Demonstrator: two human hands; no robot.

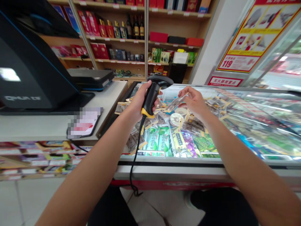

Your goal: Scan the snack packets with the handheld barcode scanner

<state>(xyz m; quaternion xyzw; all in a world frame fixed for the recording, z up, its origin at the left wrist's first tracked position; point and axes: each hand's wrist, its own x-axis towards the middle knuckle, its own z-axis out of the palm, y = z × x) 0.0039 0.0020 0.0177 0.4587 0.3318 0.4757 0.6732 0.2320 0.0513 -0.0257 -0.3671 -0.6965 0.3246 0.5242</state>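
A cord (136, 153) hangs over the freezer's near edge (169, 169). Beyond, at left, the left hand (139, 99) is closed around the scanner (151, 95) by its handle; it seems stiff, light. At right, the right hand (194, 102) pinches a clear packet (174, 103), probably soft, slippery, best held by its edge.

And here's the glass-topped freezer (169, 170), its lid strewn with small dark packets (191, 125) edged in pale yellow, a round tape roll (176, 120) sitting right among them! Over on the pale counter (51, 127), a big dark terminal (35, 69) stands beside a flat black device (91, 77), while a phone (87, 122), partly pixelated, lies near the freezer-side edge. Beyond, wooden shelves (178, 26) carry dark bottles (135, 26) and red boxes (158, 37).
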